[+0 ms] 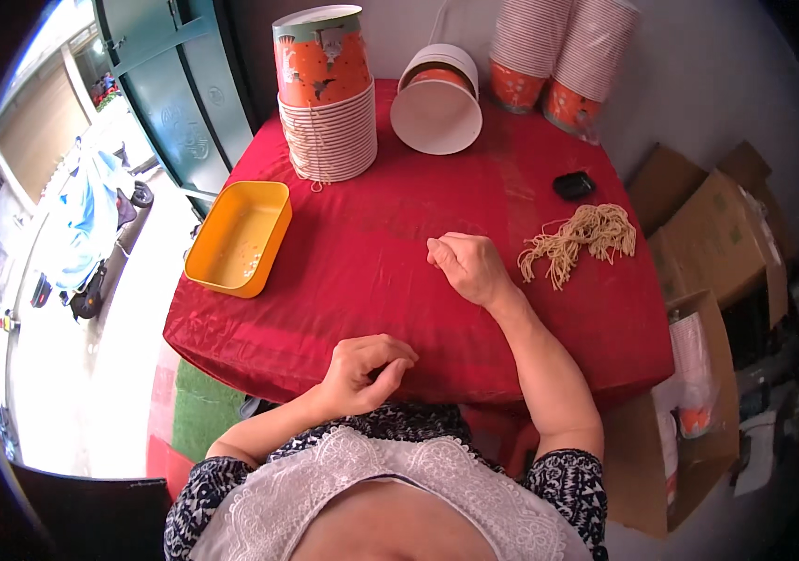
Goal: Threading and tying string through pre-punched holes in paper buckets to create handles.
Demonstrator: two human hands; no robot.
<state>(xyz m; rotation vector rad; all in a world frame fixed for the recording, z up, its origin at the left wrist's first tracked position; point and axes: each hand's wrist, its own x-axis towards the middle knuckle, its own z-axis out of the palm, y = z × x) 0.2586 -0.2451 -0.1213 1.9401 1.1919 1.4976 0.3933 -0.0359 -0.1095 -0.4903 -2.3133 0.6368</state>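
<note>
My left hand (pixel 369 370) is at the front edge of the red-covered table (pixel 371 262), fingers curled in and thumb bent beside them. Farther in, over the middle of the cloth, my right hand (pixel 467 266) is closed with its knuckles up. Whatever either hand holds, if anything, is hidden. To the right of my right hand lies a loose bundle of beige cords (pixel 586 238). A yellow rectangular tub (pixel 241 238) with small bits in it sits on the left side, apart from both hands.
Behind stand a tall stack of orange paper buckets (pixel 327 140), white-bottomed buckets lying on their side (pixel 437 114), and two wrapped stacks (pixel 521 56). A small black object (pixel 573 185) lies near the cords. Cardboard boxes (pixel 713 234) crowd the right; a green door (pixel 175 103) stands at left.
</note>
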